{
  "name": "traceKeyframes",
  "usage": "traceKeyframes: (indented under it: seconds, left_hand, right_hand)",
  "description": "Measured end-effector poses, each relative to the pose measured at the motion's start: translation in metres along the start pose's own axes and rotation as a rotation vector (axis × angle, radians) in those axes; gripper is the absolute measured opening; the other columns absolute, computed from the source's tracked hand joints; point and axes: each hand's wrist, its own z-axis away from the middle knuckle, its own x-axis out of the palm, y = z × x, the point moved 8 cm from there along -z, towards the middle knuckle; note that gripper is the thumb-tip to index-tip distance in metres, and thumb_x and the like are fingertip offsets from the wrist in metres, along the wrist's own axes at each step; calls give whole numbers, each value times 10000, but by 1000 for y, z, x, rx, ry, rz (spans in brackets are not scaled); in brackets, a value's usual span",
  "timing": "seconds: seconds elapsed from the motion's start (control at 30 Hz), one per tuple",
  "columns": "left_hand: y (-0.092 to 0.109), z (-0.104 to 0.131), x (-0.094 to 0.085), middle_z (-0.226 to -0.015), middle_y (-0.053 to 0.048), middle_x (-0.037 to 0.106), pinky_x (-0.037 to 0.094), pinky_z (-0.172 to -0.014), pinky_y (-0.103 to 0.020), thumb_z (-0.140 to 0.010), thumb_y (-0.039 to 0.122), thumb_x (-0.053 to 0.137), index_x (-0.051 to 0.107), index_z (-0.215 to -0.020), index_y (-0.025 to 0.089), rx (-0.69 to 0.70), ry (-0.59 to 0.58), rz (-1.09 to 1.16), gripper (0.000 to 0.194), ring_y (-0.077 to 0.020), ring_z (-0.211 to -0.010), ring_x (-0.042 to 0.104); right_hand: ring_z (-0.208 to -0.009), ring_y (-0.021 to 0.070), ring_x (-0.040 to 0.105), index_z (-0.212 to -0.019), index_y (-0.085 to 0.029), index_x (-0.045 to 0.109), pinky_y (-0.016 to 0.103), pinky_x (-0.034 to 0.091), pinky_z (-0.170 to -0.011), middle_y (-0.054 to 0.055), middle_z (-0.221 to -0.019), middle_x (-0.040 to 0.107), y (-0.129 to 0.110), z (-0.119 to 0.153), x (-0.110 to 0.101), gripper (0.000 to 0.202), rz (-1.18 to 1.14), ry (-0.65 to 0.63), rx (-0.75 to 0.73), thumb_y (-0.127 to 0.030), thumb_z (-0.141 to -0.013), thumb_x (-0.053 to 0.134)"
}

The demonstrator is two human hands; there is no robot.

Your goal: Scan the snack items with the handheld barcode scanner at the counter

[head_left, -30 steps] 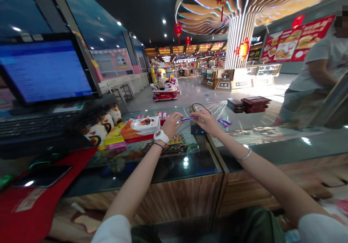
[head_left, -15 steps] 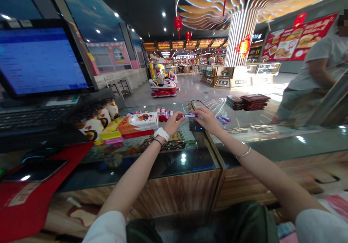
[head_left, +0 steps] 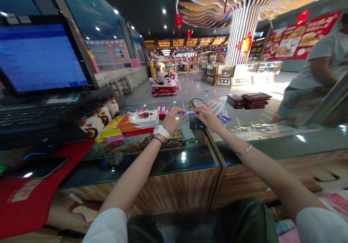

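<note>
A slim purple candy stick pack (head_left: 190, 113) with a pale printed strip is held level over the glass counter. My left hand (head_left: 173, 120), with a white watch at the wrist, pinches its left end between thumb and fingers. At the right end, the fingers of my right hand (head_left: 208, 117) are closed on it. Just below the pack stands a small black device (head_left: 198, 124) with a blue light and a cable. Several similar purple packs (head_left: 223, 117) lie on the glass to the right of my right hand.
Boxes (head_left: 140, 120) and red-and-white packs lie left of my hands. A monitor (head_left: 45, 56), a keyboard (head_left: 35, 118) and a phone (head_left: 40, 166) on a red mat fill the left. Brown packets (head_left: 255, 100) are stacked at right. A person (head_left: 320, 62) stands beyond the counter.
The purple pack has turned in my fingers, so a different printed side faces me. Both hands have shifted slightly upward in view, still around the pack's ends.
</note>
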Motion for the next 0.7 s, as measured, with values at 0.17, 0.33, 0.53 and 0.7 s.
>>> traceKeyframes:
  seconds: [0.17,0.33,0.53,0.7]
  left_hand:
    - [-1,1,-1,-984,-41,717,531,-919,-374,-903,314,662,687,-960,195,-32,-11,44,134,-190,-952,658]
    - [-1,1,-2,-988,-60,735,529,-942,-399,-905,356,660,677,-863,189,-3,14,80,173,-199,-975,675]
    - [-13,1,-7,-985,-52,730,548,-889,-397,-869,303,710,665,-819,202,31,85,26,121,-201,-949,679]
    - [-23,2,-18,-974,-43,728,538,-877,-389,-846,232,734,672,-815,213,41,174,-81,72,-205,-945,677]
  right_hand:
    - [-1088,249,628,-1128,-255,718,444,487,-997,82,-1106,705,1,0,2,240,-5,-12,1,-338,-962,566]
    - [-1124,242,627,-1176,-254,705,453,451,-1056,81,-1153,711,0,1,5,269,49,-53,-4,-344,-973,552]
    - [-1222,255,604,-1249,-260,660,494,413,-1114,78,-1289,682,16,-7,-5,309,108,-67,-30,-307,-979,516]
    - [-1253,273,590,-1316,-231,616,511,447,-1095,78,-1330,656,61,1,-15,533,32,-142,17,-68,-820,509]
